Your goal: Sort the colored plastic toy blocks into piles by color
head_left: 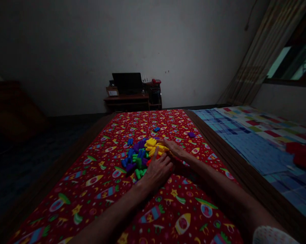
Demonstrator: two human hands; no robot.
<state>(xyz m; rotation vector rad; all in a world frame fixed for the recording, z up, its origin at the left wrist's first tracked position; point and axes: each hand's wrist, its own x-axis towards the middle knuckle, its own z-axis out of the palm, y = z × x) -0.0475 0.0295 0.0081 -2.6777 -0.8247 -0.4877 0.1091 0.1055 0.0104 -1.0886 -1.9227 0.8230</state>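
Note:
A heap of small plastic blocks (140, 154) in blue, purple, green and yellow lies on a red patterned cloth (97, 176). My left hand (156, 171) rests at the near side of the heap, fingers curled over red and green pieces, with what they hold hidden. My right hand (174, 149) lies against the heap's right side, fingers touching the yellow blocks (155, 145). A lone blue block (156, 129) and a purple block (191, 134) lie apart, farther back on the cloth.
A wooden edge (219, 142) runs along the cloth's right side, with a checked blue and multicoloured sheet (257, 135) beyond it and a red object (301, 154) on it. A low desk with a dark laptop (127, 83) stands at the far wall. The room is dim.

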